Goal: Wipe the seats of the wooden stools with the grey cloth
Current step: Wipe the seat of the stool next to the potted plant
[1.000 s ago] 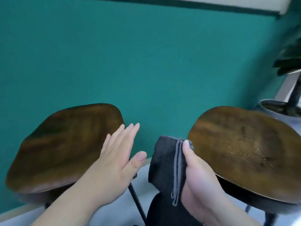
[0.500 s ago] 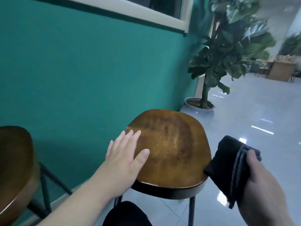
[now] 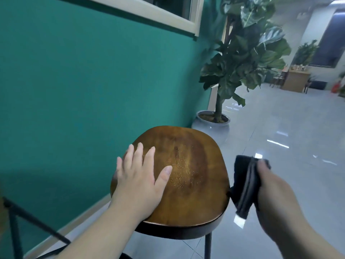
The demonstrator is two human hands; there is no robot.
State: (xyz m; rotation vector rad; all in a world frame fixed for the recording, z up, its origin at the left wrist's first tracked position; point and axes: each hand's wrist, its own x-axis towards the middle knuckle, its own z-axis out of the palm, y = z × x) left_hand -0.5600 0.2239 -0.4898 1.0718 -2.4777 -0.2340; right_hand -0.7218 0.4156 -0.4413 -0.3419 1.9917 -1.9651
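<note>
A wooden stool (image 3: pixel 197 187) with a rounded brown seat and dark metal legs stands in the middle of the view. Fine yellowish crumbs are scattered over the seat's centre. My left hand (image 3: pixel 139 177) lies flat on the seat's left side, fingers spread, holding nothing. My right hand (image 3: pixel 276 195) is just right of the seat's edge, off the stool, shut on a folded dark grey cloth (image 3: pixel 242 184) that hangs down beside the seat. Of the second stool only dark metal legs (image 3: pixel 16 227) show at the lower left.
A teal wall (image 3: pixel 84 81) runs close along the left, with a white window frame above. A large potted plant (image 3: pixel 220 116) stands on the floor behind the stool. Glossy grey tiled floor stretches to the right, with furniture far back.
The view has swung right from the left stool to the right one. My left hand has settled flat on this seat. My right hand with the cloth has moved to the seat's right side.
</note>
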